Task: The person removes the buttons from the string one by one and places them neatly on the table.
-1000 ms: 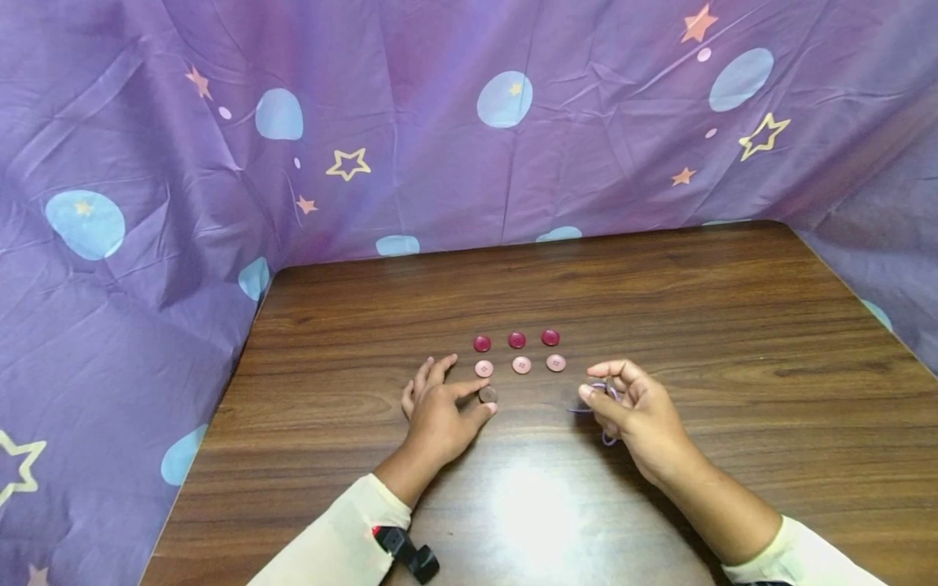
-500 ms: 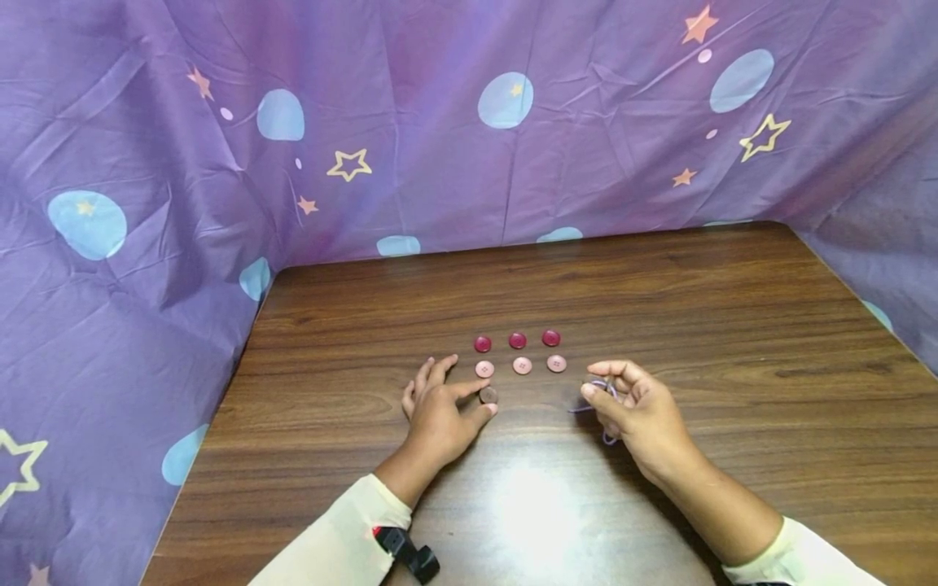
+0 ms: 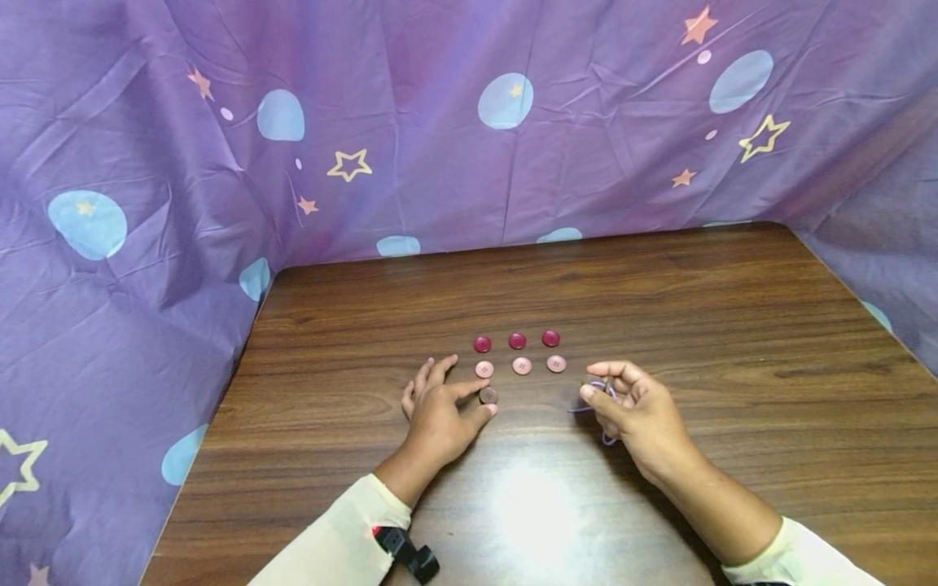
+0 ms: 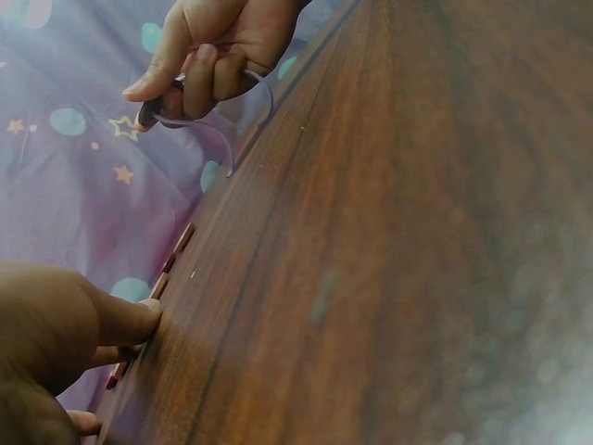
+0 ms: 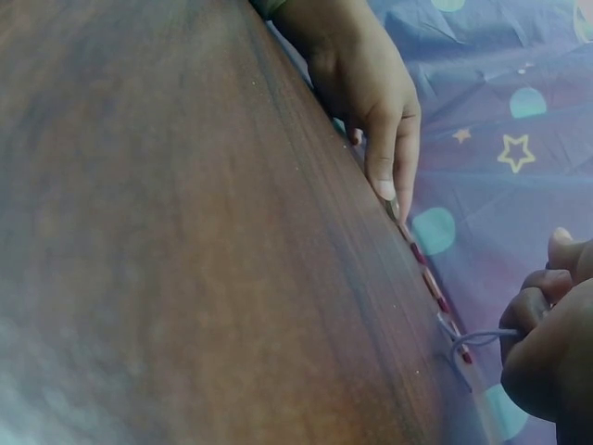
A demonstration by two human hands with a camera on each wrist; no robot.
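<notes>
My left hand (image 3: 440, 419) rests on the table and pinches a brown button (image 3: 488, 395) between thumb and forefinger; its other fingers spread outward. To the right, my right hand (image 3: 646, 419) is raised off the table, holding a thin purple cord (image 4: 228, 158) whose loops and loose end hang from the fingers. Between that hand's thumb and forefinger is a dark, flat, round piece, like a button (image 4: 147, 113), seen edge-on in the left wrist view. Whether the cord passes through it, I cannot tell.
Three pink buttons (image 3: 522, 366) lie in a row just beyond the brown one. Behind them is a row of three dark red buttons (image 3: 517, 341). The wooden table (image 3: 381, 317) ends at a purple patterned cloth (image 3: 440, 122) at the back and sides.
</notes>
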